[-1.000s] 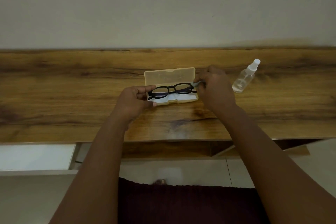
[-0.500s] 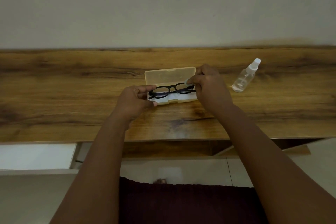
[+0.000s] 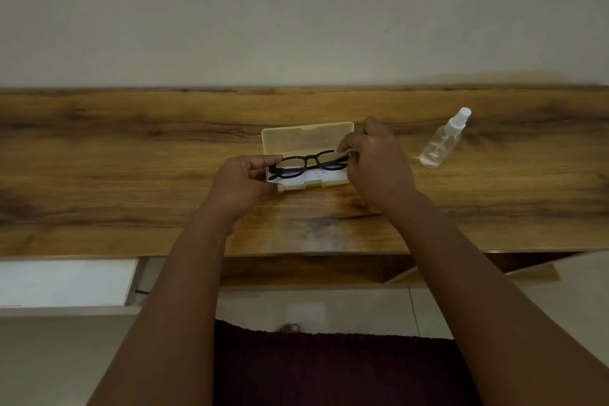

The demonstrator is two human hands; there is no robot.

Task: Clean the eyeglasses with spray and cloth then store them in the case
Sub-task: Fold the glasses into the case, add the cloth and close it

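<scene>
Nearest to me is my lap in dark maroon cloth (image 3: 329, 369), with pale floor tiles (image 3: 316, 310) beyond it and a white drawer front (image 3: 66, 283) off to my left under the bench edge. Both my bare forearms reach forward over the front edge of the wooden bench (image 3: 131, 201).

My left hand (image 3: 245, 180) is closed on the left end of the glasses (image 3: 308, 164), fingers curled over the top and thumb underneath, pinching the frame where the arm hinges. My right hand (image 3: 375, 161) is closed too, gripping the right end of the glasses through a small pale grey cloth (image 3: 346, 151); only a sliver of that cloth shows at my fingertips, pressed against the right lens. The glasses have a black frame and sit level between my hands, held over the open case (image 3: 306, 138). I cannot tell whether they touch the white lining of its tray or hang just above it.

The case is yellowish, see-through plastic, and rests on the bench with its lid standing up behind the glasses.

Further to the right, well apart from my right hand, a small clear spray bottle (image 3: 441, 145) with a white nozzle sits on the bench, leaning toward the plain pale wall (image 3: 296, 10) behind the back edge.
</scene>
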